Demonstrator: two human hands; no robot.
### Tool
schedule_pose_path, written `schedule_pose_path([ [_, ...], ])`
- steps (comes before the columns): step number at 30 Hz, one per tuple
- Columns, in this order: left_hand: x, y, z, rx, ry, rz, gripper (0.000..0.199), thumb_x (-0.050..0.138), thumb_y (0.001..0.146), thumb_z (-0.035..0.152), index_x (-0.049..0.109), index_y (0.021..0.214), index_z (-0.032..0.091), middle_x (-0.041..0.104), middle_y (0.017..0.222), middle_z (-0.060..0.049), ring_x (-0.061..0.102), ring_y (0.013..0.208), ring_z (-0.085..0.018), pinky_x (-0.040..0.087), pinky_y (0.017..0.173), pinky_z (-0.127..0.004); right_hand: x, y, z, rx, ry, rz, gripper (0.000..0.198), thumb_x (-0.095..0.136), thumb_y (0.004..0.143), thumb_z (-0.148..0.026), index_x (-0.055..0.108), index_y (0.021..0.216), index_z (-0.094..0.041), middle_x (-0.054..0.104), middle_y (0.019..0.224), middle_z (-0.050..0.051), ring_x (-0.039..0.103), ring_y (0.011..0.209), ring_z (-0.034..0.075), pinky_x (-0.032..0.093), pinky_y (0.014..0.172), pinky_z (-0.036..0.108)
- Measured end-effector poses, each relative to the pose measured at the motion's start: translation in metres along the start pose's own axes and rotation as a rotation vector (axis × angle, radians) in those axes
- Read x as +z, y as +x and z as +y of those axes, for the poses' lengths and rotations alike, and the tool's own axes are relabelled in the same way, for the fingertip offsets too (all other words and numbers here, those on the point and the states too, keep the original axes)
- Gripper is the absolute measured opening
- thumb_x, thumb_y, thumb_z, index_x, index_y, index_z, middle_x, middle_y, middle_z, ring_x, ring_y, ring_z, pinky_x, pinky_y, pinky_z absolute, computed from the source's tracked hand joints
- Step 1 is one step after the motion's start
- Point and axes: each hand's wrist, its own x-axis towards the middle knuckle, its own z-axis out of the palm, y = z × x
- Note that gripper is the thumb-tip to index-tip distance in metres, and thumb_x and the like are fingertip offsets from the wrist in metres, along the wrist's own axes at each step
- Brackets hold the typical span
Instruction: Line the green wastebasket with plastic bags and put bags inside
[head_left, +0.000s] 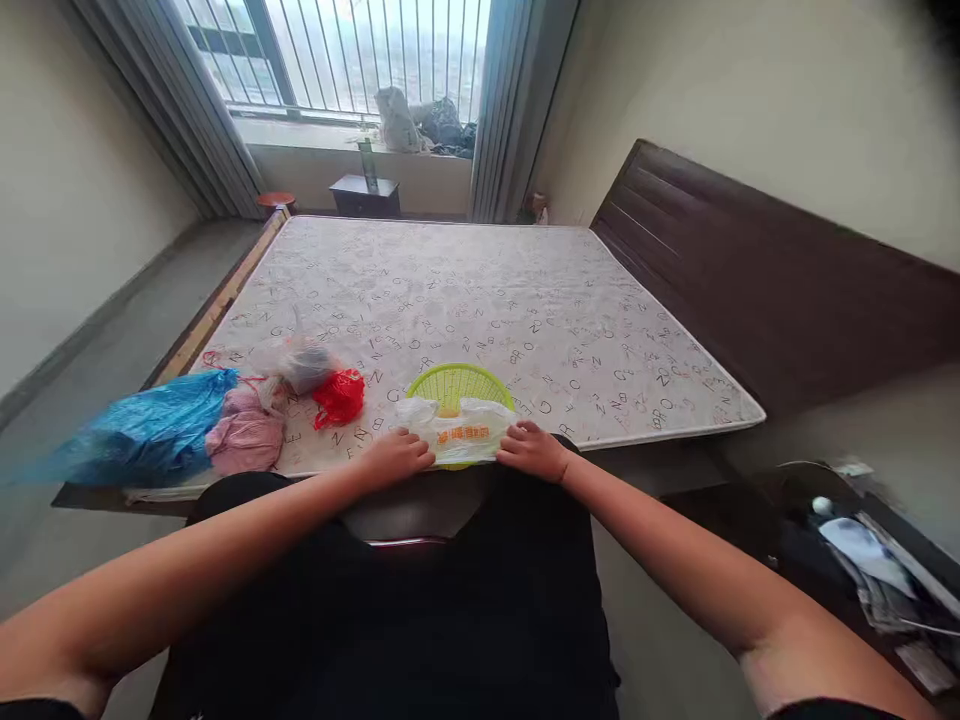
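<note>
A white plastic bag (466,425) with orange printing lies spread over the near part of a yellow-green plastic basket (457,380). My left hand (397,455) is closed on the bag's left side. At the bag's right side, my right hand (534,450) grips it as well. Between the two hands the bag looks stretched flat. The basket rests near the front edge of the mattress (480,290); the bag covers much of its inside.
Left on the mattress are a blue plastic bag (142,430), pink cloth (246,430), a red bag (340,397) and a clear bag (292,362). A dark headboard (735,230) stands right. A nightstand (365,197) holds a bottle (368,165). A cluttered dark table (802,540) is at lower right.
</note>
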Motion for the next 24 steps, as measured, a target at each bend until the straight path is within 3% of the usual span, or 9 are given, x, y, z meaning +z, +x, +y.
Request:
schedule_pose_path([
  [5, 0.017, -0.011, 0.011, -0.133, -0.048, 0.029, 0.012, 0.060, 0.095, 0.011, 0.068, 0.098, 0.019, 0.068, 0.082, -0.006, 0.062, 0.075, -0.021, 0.043, 0.073, -0.035, 0.004, 0.000, 0.000, 0.091, -0.003, -0.078, 0.018, 0.058, 0.097, -0.013, 0.065, 0.084, -0.024, 0.064, 0.080, 0.001, 0.052, 0.085, 0.019, 0.030, 0.092, 0.037],
  [9, 0.023, -0.019, 0.021, -0.284, -0.111, 0.044, 0.025, 0.056, 0.097, 0.015, 0.070, 0.118, 0.021, 0.071, 0.093, -0.009, 0.066, 0.086, -0.024, 0.047, 0.080, -0.038, 0.003, -0.007, -0.005, 0.260, 0.024, -0.198, 0.017, 0.057, 0.098, -0.015, 0.069, 0.090, -0.023, 0.070, 0.091, 0.004, 0.058, 0.095, 0.021, 0.028, 0.105, 0.041],
  [14, 0.036, -0.025, 0.041, -0.520, -0.229, -0.118, 0.041, 0.054, 0.092, 0.009, 0.067, 0.130, 0.019, 0.072, 0.114, -0.017, 0.070, 0.092, -0.031, 0.052, 0.081, -0.046, 0.002, -0.010, -0.020, 0.455, 0.101, -0.323, 0.021, 0.056, 0.098, -0.015, 0.073, 0.109, -0.023, 0.074, 0.110, 0.009, 0.062, 0.105, 0.026, 0.025, 0.115, 0.049],
  [17, 0.040, -0.022, 0.050, -0.634, -0.303, -0.190, 0.040, 0.049, 0.094, 0.010, 0.066, 0.130, 0.017, 0.069, 0.125, -0.020, 0.071, 0.096, -0.034, 0.053, 0.083, -0.049, 0.005, -0.008, -0.025, 0.589, 0.147, -0.351, 0.026, 0.055, 0.097, -0.014, 0.071, 0.115, -0.020, 0.074, 0.116, 0.012, 0.064, 0.106, 0.028, 0.028, 0.116, 0.052],
  [20, 0.037, -0.015, 0.049, -0.797, -0.426, -0.102, 0.035, 0.048, 0.099, 0.022, 0.063, 0.130, 0.016, 0.068, 0.131, -0.019, 0.071, 0.106, -0.034, 0.052, 0.093, -0.048, 0.012, -0.002, -0.026, 0.740, 0.247, -0.313, 0.027, 0.053, 0.096, -0.015, 0.070, 0.116, -0.018, 0.071, 0.122, 0.014, 0.064, 0.115, 0.030, 0.040, 0.111, 0.049],
  [24, 0.035, -0.001, 0.033, -1.169, -0.732, 0.102, 0.045, 0.044, 0.103, 0.035, 0.046, 0.143, 0.015, 0.069, 0.131, -0.017, 0.073, 0.105, -0.029, 0.052, 0.094, -0.042, 0.029, 0.007, -0.026, 1.035, 0.381, -0.101, 0.036, 0.048, 0.094, -0.016, 0.063, 0.126, -0.016, 0.066, 0.129, 0.018, 0.060, 0.126, 0.029, 0.050, 0.105, 0.043],
])
